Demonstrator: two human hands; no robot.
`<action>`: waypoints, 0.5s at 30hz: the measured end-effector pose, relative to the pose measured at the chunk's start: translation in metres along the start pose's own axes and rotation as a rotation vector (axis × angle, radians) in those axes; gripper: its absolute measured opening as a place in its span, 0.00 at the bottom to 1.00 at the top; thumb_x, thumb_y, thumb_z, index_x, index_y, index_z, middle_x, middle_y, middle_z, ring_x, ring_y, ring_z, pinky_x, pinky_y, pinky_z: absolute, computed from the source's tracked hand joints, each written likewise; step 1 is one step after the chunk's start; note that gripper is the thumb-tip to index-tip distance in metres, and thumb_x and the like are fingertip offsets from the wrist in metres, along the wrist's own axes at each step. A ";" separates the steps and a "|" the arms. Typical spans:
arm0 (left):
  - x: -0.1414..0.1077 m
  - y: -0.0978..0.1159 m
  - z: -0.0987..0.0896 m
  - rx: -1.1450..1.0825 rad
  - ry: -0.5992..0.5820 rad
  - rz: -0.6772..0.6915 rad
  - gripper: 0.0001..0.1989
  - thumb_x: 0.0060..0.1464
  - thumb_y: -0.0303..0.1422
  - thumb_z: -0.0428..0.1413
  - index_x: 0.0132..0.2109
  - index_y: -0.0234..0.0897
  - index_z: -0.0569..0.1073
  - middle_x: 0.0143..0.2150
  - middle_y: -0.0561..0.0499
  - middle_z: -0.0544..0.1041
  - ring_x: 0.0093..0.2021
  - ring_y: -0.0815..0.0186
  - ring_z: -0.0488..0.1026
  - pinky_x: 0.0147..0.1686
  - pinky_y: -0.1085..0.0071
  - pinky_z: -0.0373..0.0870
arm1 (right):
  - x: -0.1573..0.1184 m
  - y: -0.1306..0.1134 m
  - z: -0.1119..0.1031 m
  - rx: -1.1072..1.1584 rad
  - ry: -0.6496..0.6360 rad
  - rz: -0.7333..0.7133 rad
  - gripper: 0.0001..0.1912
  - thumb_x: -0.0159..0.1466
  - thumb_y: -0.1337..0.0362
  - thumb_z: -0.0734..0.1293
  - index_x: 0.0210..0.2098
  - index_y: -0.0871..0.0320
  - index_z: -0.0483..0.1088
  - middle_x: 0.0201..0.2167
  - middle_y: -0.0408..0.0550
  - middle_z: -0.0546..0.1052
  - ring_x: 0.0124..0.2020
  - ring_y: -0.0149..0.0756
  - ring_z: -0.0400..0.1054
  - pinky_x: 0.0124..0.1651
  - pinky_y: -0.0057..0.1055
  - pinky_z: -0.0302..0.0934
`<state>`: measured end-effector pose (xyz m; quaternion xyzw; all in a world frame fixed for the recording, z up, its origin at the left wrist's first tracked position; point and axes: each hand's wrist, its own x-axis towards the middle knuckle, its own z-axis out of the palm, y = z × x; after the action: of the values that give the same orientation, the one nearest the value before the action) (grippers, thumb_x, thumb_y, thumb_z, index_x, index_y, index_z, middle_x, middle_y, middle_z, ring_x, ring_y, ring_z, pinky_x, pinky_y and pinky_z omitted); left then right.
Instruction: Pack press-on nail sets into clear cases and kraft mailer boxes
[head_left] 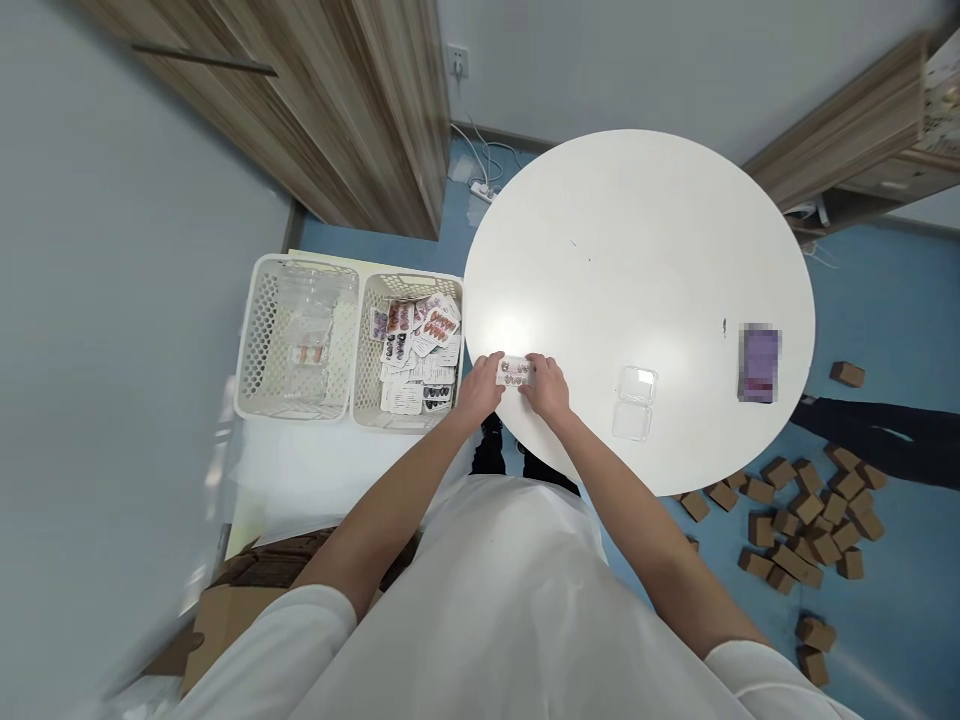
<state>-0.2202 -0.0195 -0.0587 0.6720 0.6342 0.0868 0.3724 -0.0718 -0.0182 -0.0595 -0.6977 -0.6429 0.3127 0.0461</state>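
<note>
A small card of press-on nails [514, 372] is held flat between both hands at the near left edge of the round white table [645, 250]. My left hand [481, 388] grips the card's left end, fingers pressed together. At its right end, my right hand [547, 386] is closed on the same card. An open clear plastic case [635, 403] lies on the table to the right of my right hand. Left of the table, a white basket [358, 400] holds many similar nail cards [420, 350].
Another white basket [247, 370] with clear cases stands farther left. A pixelated purple item [760, 363] lies at the table's right side. Many small brown boxes [806, 505] cover the floor at right, near a person's dark-clothed leg [877, 425]. A power strip [482, 191] lies behind the table.
</note>
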 end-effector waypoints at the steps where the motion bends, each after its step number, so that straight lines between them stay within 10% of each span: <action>1: -0.001 0.000 0.001 -0.002 0.008 0.002 0.29 0.47 0.25 0.54 0.57 0.39 0.55 0.46 0.46 0.65 0.40 0.63 0.67 0.35 0.69 0.64 | -0.001 0.000 0.001 0.010 0.012 -0.008 0.28 0.51 0.68 0.66 0.50 0.52 0.57 0.42 0.50 0.66 0.41 0.42 0.61 0.36 0.35 0.58; 15: -0.026 0.013 0.024 -0.171 0.007 0.214 0.31 0.48 0.26 0.52 0.59 0.39 0.51 0.43 0.49 0.65 0.34 0.68 0.66 0.37 0.69 0.66 | -0.052 0.036 -0.013 0.242 0.065 -0.120 0.32 0.54 0.70 0.61 0.57 0.54 0.49 0.43 0.49 0.65 0.40 0.37 0.62 0.43 0.38 0.61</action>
<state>-0.2004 -0.0520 -0.0586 0.7012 0.5504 0.1822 0.4149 -0.0328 -0.0678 -0.0464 -0.6570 -0.6394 0.3619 0.1692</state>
